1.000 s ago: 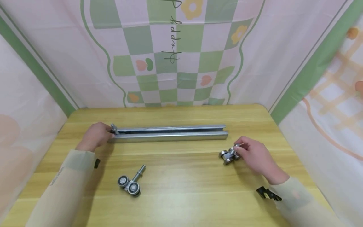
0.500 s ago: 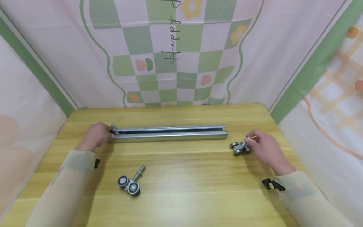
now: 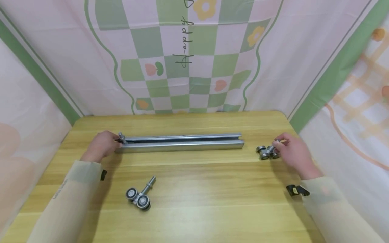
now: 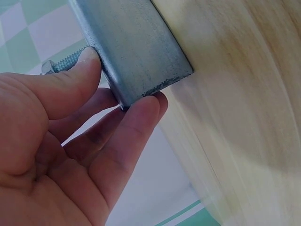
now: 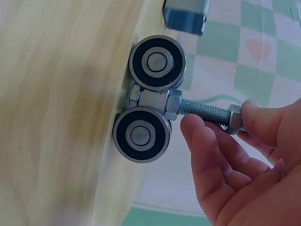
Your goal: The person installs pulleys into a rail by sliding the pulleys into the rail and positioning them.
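A steel C-shaped rail (image 3: pixel 182 146) lies crosswise on the wooden table, slot up. My left hand (image 3: pixel 102 145) grips its left end; in the left wrist view the thumb presses the rail's edge (image 4: pixel 136 52) and the fingertips lie at its end. There a threaded bolt (image 4: pixel 69 60) sticks up out of the slot; what is below it is hidden. Right of the rail, my right hand (image 3: pixel 293 153) pinches the bolt (image 5: pixel 202 110) of a four-wheeled roller trolley (image 3: pixel 265 153) near its end nut. Its wheels face the table, in line with the rail's open right end (image 5: pixel 186 16).
A second roller trolley (image 3: pixel 142 201) lies on its side at the front left of the table (image 3: pixel 206 209), bolt pointing up and right. Patterned cloth (image 3: pixel 173 67) hangs close behind the table and along both sides.
My right hand has carried the roller trolley to the right and away from me, from in front of the rail's right end to beyond it. The left hand and rail have stayed put.
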{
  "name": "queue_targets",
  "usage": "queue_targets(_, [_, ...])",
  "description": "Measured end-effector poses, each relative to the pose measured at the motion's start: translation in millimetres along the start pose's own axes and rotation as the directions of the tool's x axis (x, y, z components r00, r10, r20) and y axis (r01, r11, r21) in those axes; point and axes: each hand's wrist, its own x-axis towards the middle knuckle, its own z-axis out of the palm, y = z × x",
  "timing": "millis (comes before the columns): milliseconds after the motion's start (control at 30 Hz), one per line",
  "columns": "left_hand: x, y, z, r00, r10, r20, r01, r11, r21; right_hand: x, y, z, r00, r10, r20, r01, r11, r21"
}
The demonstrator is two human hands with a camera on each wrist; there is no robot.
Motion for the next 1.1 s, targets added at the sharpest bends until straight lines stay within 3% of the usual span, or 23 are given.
queue_targets(467, [0.4, -1.9, 1.0, 1.000, 0.000, 0.002, 0.000, 1.000, -0.003, 20, 21, -16, 0.998, 0.049, -0.031, -0.049, 0.999, 0.000])
queue_targets(767, [-0.4, -2.1, 1.0, 0.999, 0.037, -0.017, -0.037, 0.999, 0.007, 29, 35, -26, 0.997, 0.064, -0.043, -0.063, 0.998, 0.028])
queue_targets(1100, [0.6, -3.4, 0.7, 0.999, 0.049, -0.015, -0.048, 0.999, 0.012, 32, 22, -20, 0.998, 0.029, -0.056, -0.027, 0.999, 0.040])
